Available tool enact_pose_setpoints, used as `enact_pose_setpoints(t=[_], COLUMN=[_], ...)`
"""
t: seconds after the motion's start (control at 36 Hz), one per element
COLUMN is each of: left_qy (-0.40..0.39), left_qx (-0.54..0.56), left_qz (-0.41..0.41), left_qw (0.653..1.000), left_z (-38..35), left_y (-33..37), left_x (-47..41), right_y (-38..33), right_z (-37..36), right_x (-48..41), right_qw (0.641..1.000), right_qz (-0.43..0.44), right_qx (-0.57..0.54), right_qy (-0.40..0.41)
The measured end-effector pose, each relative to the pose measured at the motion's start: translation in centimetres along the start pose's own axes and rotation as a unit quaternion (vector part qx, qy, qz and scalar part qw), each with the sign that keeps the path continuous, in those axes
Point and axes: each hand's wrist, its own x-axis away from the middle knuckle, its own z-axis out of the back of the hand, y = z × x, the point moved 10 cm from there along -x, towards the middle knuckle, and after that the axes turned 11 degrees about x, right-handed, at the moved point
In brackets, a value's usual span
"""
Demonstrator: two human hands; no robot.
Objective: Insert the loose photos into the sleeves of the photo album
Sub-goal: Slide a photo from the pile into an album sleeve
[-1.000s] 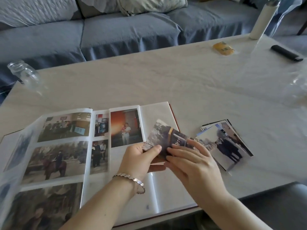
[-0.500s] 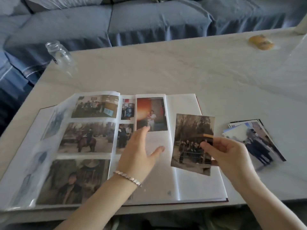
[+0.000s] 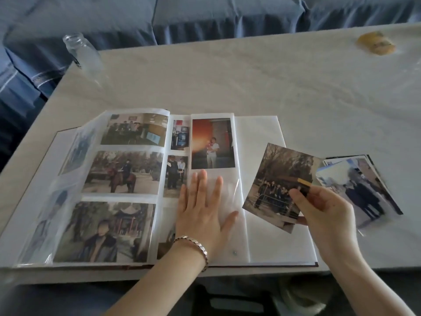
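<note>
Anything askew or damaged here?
Nothing damaged. The loose photo stack beside the album is fanned out crooked, and the album's left sleeve page bows up instead of lying flat. The glass jar looks tilted, possibly lens distortion.

One head-worn camera looks forward and steeply down, close over the counter's near edge, a sofa beyond its far side.

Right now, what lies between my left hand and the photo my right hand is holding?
In the head view: the empty sleeve under the left hand, then a strip of blank white page before the photo. Nothing else.
</note>
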Motion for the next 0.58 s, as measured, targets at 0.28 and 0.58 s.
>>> enact_pose_setpoints(t=[0.28,0.58], left_qy=[0.045,0.045], left_qx=[-0.035,-0.012], left_qz=[-0.014,-0.015], left_qw=[0.998,0.999], left_z=[0.3,0.2], left_y=[0.1,0.0], left_x=[0.2,0.2], right_y=[-0.5,2.2], right_z=[-0.6,-4.0], right_x=[1.1,2.7], right_qw=[0.998,0.985], right_qz=[0.031,-0.069], right_qx=[0.056,0.086], right_qy=[0.015,-0.133])
